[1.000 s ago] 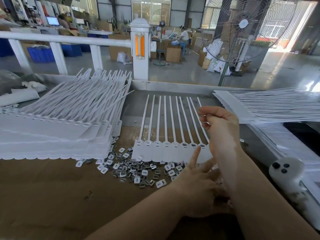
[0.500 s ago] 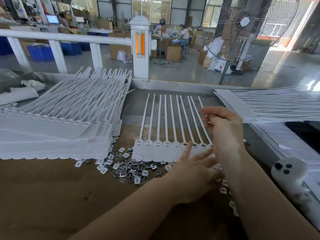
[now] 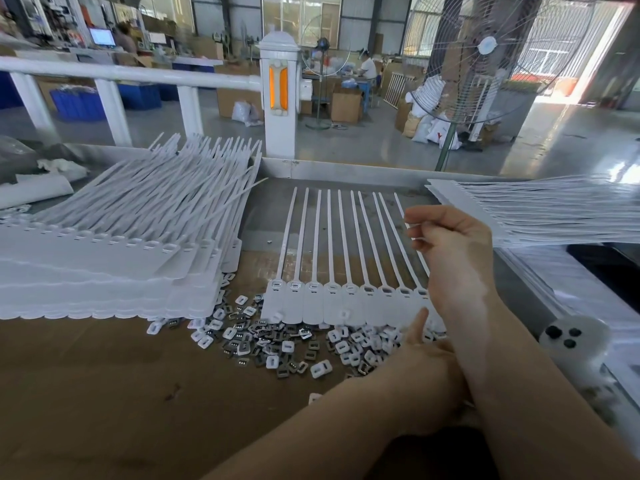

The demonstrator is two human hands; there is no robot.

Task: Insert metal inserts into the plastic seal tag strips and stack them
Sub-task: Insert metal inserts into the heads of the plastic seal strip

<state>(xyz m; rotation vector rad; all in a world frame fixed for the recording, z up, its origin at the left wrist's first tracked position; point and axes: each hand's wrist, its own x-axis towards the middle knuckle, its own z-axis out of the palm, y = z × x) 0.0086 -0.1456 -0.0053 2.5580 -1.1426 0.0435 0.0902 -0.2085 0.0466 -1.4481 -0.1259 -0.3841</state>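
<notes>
Beyond the tabletop (image 3: 104,393) we see a white railing (image 3: 121,76) across the upper left of the frame, ending at a white post (image 3: 280,98) with an orange reflector (image 3: 277,88). A large standing fan (image 3: 485,57) fills the upper right. Blue crates (image 3: 78,103) sit behind the railing, cardboard boxes (image 3: 346,105) and white sacks (image 3: 433,128) on the shiny floor (image 3: 381,147). A lit monitor (image 3: 102,37) glows at upper left; a person (image 3: 367,68) sits far back.
</notes>
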